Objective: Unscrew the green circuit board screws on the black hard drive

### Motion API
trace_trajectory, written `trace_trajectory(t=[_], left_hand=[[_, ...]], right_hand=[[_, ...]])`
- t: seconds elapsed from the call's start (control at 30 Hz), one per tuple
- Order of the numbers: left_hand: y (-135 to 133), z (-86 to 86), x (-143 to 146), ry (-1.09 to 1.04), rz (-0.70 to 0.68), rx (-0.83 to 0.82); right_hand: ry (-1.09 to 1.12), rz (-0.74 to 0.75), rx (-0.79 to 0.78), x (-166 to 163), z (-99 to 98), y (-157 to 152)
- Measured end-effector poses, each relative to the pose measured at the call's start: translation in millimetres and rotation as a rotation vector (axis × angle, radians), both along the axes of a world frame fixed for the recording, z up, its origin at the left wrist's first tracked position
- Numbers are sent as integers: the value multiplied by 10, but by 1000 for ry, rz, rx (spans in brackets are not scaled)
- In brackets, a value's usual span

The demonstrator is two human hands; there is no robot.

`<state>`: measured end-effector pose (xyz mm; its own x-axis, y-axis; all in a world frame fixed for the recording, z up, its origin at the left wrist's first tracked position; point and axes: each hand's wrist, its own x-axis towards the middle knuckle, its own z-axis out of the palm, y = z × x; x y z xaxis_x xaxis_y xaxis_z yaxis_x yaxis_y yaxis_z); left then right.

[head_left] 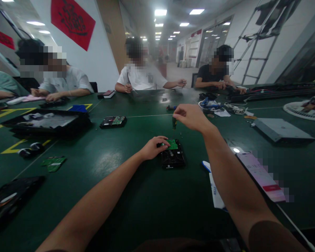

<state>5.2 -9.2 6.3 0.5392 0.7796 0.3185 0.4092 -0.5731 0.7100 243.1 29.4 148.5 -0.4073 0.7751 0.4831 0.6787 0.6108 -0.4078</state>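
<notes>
Left hand [153,147] curls its fingers over the hard drive [172,159], pinning it to the worktop [120,210]. Right hand [191,117] pinches a screwdriver [174,123] above it; held plumb seems best.

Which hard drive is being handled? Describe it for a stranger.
On the green table, look to the middle. The black hard drive lies under the left hand, green circuit board up; the other hard drive, farther left, lies untouched.
</notes>
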Motion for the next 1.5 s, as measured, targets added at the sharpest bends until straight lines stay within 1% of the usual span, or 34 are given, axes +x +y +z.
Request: trace_trajectory(t=[0.13,0.33,0.5,0.73,0.9,1.07,1.17,1.5], left_hand=[[-1,2,0,5,4,5],[-4,6,-4,13,3,14],[4,-8,-3,7,-4,15],[17,-36,-11,1,-6,18],[2,-17,-11,11,-1,23],[-5,-7,-6,4,10,13],[-6,-5,-7,8,11,11],[-16,10,9,6,1,18]], right_hand=[[-6,-5,14,-2,-13,14],[52,32,-13,-2,-27,13],[19,38,-11,-2,-11,-2],[29,12,-12,-10,-12,-4],[19,25,2,-5,-7,-3],[8,-14,16,-14,4,-22],[9,-11,16,-17,3,-25],[32,14,-18,-8,-8,-12]])
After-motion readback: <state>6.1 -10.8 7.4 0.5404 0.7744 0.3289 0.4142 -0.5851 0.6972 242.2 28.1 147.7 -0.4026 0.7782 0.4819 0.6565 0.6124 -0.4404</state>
